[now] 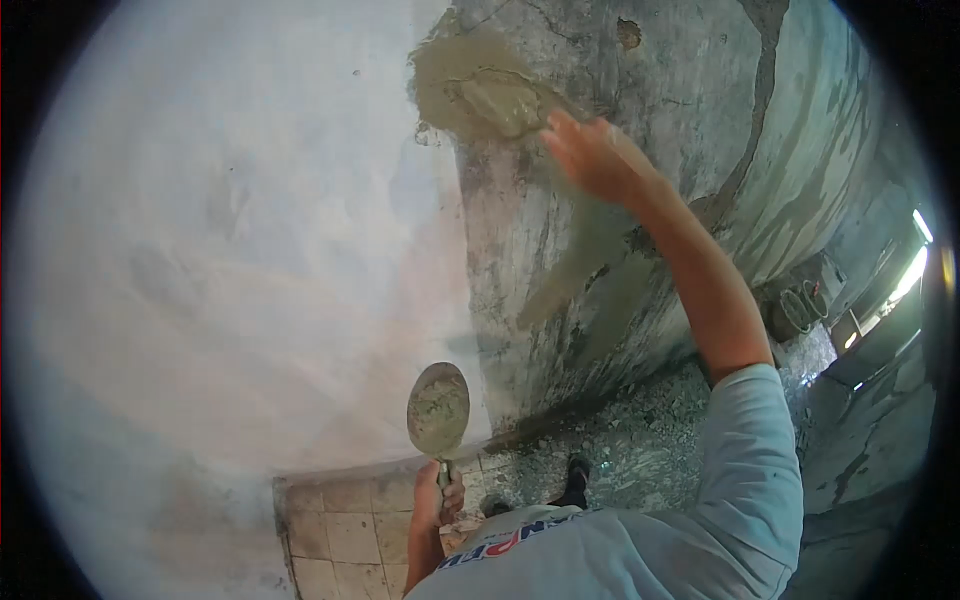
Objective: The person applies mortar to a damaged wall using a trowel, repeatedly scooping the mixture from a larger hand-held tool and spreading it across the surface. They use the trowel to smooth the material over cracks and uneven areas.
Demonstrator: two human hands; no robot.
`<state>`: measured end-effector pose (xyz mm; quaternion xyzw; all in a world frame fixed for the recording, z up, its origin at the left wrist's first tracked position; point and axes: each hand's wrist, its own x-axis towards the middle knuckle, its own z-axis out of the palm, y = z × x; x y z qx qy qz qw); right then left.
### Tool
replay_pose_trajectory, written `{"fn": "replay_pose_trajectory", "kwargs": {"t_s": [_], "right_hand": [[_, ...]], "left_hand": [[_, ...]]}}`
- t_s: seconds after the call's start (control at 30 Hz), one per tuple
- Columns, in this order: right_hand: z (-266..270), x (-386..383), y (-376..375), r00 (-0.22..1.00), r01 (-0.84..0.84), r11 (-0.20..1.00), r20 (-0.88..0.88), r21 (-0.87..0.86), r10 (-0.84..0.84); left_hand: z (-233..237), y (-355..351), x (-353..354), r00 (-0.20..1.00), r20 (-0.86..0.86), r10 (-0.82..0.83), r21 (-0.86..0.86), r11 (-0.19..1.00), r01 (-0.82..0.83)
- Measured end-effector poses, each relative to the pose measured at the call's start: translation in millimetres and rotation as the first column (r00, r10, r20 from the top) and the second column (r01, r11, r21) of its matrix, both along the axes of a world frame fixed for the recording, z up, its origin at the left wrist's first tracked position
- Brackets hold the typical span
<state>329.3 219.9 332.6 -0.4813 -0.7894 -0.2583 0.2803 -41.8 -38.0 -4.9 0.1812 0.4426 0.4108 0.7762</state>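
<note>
My left hand [438, 494] is low in front of my body, wrapped around the handle of a round-bladed trowel [438, 408]. Grey-tan mortar [440, 402] lies on the trowel's blade. High on the wall, my right hand [598, 158] is stretched out at the right edge of a wet mortar patch [440, 85]. Its fingers look closed and are slightly blurred; what they grip is hard to make out against the mortar. The patch spans the border between the white painted part and the bare grey part of the wall.
The wall [250, 250] is white at left and grey, cracked and streaked at right. A filled crack [762, 90] runs down the right side. Rubble [640, 440] covers the floor by my feet, beside square tiles [350, 538]. Coiled material [800, 303] lies farther right.
</note>
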Motion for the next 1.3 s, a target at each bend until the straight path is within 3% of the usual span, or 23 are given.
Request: {"fn": "replay_pose_trajectory", "kwargs": {"t_s": [0.13,0.3,0.4,0.47,0.53,0.6,0.7,0.8,0.97,1.03,1.1,1.2,1.3], "right_hand": [[-36,6,-11,0.996,0.060,0.996,-0.059,-0.069,-0.064],[-87,10,-28,0.970,0.155,0.983,-0.173,-0.099,-0.171],[-124,4,-35,0.887,0.001,0.999,-0.461,-0.039,-0.019],[-121,-3,-34,0.685,-0.192,0.970,-0.728,-0.150,0.023],[-107,-21,-41,0.442,-0.337,0.931,-0.896,-0.143,0.023],[-74,-38,-45,0.209,-0.399,0.916,-0.977,-0.046,0.042],[-47,-53,-31,0.049,-0.504,0.862,-0.994,0.057,0.094],[-49,-79,-18,0.295,-0.391,0.916,-0.955,-0.091,0.030],[-62,-123,-10,0.484,-0.374,0.927,-0.857,-0.020,0.177],[-56,-125,-20,0.437,-0.490,0.866,-0.888,-0.097,0.147],[-49,-124,-40,0.306,-0.690,0.693,-0.952,-0.211,0.015],[-65,-114,-50,0.284,-0.763,0.597,-0.958,-0.248,-0.035],[-94,-85,-47,0.258,-0.659,0.716,-0.964,-0.229,-0.070]], "left_hand": [[-12,2,5,0.997,0.068,-0.026,-0.040,0.999,0.029],[-8,-1,6,0.998,-0.022,-0.065,-0.018,0.998,0.065],[-8,-7,5,0.999,-0.014,-0.053,0.001,0.999,0.053],[-10,-8,4,0.999,0.015,-0.048,0.003,0.999,0.048],[-15,-12,1,0.998,0.046,-0.052,-0.026,0.998,0.053],[-13,-16,0,0.999,0.012,-0.033,-0.029,0.999,0.033],[-10,-19,0,1.000,-0.016,0.008,-0.016,1.000,-0.008],[-12,-21,-7,0.999,0.028,0.029,-0.016,0.999,-0.028],[-12,-19,-10,0.994,0.086,0.065,-0.048,0.997,-0.062],[-13,-16,-11,0.992,0.118,0.055,-0.035,0.998,-0.051],[-10,-15,-8,0.998,0.030,0.056,-0.032,0.998,-0.055],[-12,-15,-10,0.998,-0.041,0.049,-0.032,0.998,-0.050],[-10,-16,-7,0.998,-0.020,0.052,-0.040,0.998,-0.052]]}}
